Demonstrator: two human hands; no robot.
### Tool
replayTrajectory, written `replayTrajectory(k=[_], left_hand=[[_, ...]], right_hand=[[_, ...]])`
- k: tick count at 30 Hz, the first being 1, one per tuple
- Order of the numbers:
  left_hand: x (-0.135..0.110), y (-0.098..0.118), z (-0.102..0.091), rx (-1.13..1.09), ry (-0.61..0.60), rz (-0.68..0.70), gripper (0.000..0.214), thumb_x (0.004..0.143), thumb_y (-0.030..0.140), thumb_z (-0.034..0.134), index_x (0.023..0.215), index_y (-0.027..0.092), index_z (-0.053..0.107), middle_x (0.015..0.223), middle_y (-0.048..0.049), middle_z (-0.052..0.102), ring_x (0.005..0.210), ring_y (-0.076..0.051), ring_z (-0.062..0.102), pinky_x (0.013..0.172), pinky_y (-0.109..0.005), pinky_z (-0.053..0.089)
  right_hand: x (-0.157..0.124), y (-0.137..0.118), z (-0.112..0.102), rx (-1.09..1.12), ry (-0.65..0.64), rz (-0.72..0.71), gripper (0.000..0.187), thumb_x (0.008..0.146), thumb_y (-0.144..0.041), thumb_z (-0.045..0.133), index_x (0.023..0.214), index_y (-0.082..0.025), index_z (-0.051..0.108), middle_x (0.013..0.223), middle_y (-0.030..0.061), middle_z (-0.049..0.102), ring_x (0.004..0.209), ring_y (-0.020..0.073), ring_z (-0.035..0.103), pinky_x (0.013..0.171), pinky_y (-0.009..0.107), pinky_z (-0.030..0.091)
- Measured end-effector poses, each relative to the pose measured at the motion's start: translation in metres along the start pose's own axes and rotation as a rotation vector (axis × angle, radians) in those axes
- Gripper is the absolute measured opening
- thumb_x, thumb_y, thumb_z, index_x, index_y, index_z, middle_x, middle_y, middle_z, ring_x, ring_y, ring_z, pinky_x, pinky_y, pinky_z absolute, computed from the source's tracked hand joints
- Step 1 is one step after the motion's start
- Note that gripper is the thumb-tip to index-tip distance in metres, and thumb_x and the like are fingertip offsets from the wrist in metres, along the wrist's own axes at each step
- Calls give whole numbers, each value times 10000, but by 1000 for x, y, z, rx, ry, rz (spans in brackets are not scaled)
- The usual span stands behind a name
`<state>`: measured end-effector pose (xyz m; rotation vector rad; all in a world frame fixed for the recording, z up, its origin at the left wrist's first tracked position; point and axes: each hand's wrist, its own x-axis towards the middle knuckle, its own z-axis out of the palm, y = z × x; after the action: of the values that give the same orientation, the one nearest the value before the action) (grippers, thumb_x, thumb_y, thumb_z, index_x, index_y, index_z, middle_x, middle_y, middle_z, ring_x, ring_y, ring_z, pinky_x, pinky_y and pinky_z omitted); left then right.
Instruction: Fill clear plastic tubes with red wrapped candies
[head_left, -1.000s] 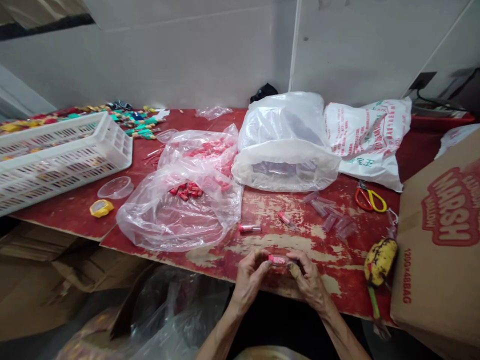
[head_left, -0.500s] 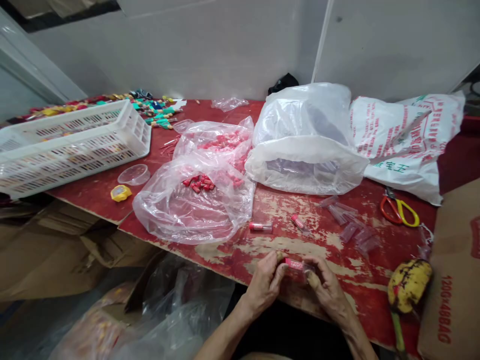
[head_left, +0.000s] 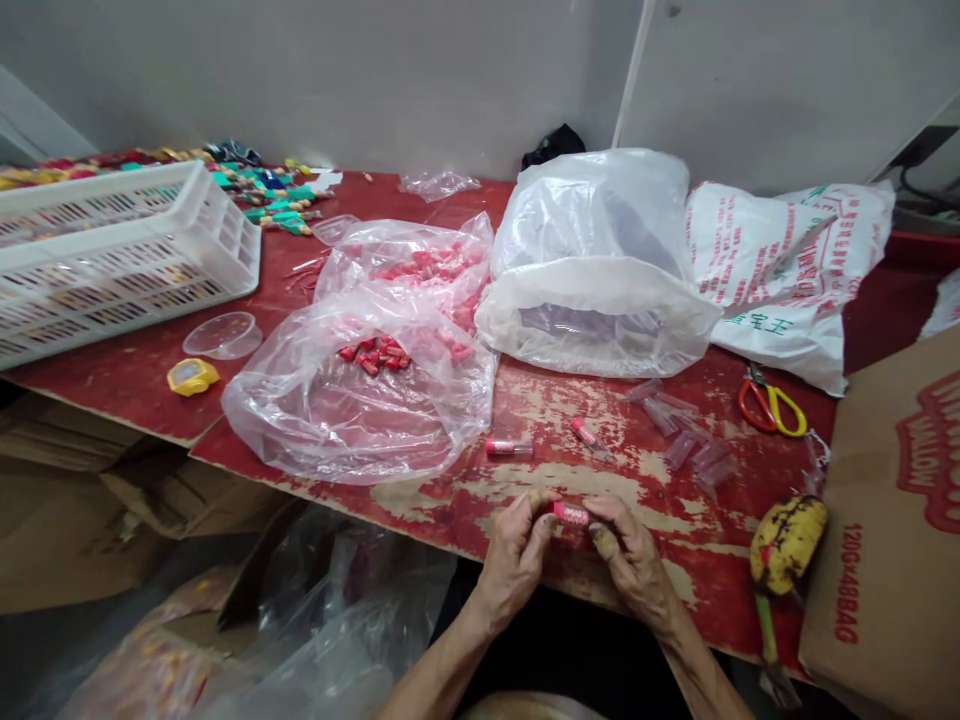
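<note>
Near the table's front edge, a small clear tube with a red cap and printed label (head_left: 571, 514) lies sideways between my two hands. My left hand (head_left: 519, 552) pinches its red end between thumb and fingers. My right hand (head_left: 628, 556) grips the other end, which its fingers mostly hide. Just beyond them, a similar red-capped tube (head_left: 510, 449) and another one (head_left: 589, 438) lie on the table. Several clear, uncapped tubes (head_left: 682, 450) are heaped to the right. Red caps (head_left: 377, 354) show in an open clear plastic bag (head_left: 300, 430) to the left.
A white crate (head_left: 225, 230), a clear round lid (head_left: 223, 335) and a yellow tape measure (head_left: 192, 377) are at left. White bags (head_left: 600, 210) stand at the back. Scissors (head_left: 772, 405), a blackened banana (head_left: 787, 545) and a carton (head_left: 885, 560) are on the right.
The view has shifted a little, so most things sit further left and higher. My hands still hold the tube, and less of its clear end shows beside my right fingers.
</note>
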<state>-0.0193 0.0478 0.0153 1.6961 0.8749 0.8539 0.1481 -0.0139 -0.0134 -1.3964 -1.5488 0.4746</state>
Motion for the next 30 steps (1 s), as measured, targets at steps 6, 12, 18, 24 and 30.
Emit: replayTrajectory(k=[6,12,18,24,30], left_hand=[[0,-5,-3,6,10,3,204,922,249,439,1047,179,584,916,-52,611,865,-183,571,787,-282,415],[4,-12,-6,-49,3,-97,210,915,312,457,926,176,618,772,-29,590,736,-170,559,710,-275,418],[11,-12,-1,-379,107,-341,252,875,393,512,968,164,563,607,32,540,542,-118,503,570,-228,405],[10,-14,-7,-389,153,-357,333,849,414,552,1063,159,552,616,26,570,579,-123,525,594,-227,422],[10,-13,-3,-366,116,-316,352,838,422,564,1067,154,573,636,16,588,596,-138,552,613,-249,444]], right_hand=[[2,0,-6,-35,-41,-117,284,874,-107,461,1120,-236,516,1038,61,575,980,152,584,825,259,513],[13,-3,-16,17,10,-114,309,810,-4,409,961,-243,533,932,21,531,865,121,566,742,226,489],[16,3,-3,-70,54,53,316,767,-43,433,1003,-225,539,978,39,556,910,150,562,754,235,472],[9,11,-7,-136,95,134,299,774,-76,441,1010,-216,562,933,30,570,831,149,563,726,248,453],[13,6,-9,-106,80,129,287,761,-82,431,977,-211,570,880,29,569,790,153,553,692,250,451]])
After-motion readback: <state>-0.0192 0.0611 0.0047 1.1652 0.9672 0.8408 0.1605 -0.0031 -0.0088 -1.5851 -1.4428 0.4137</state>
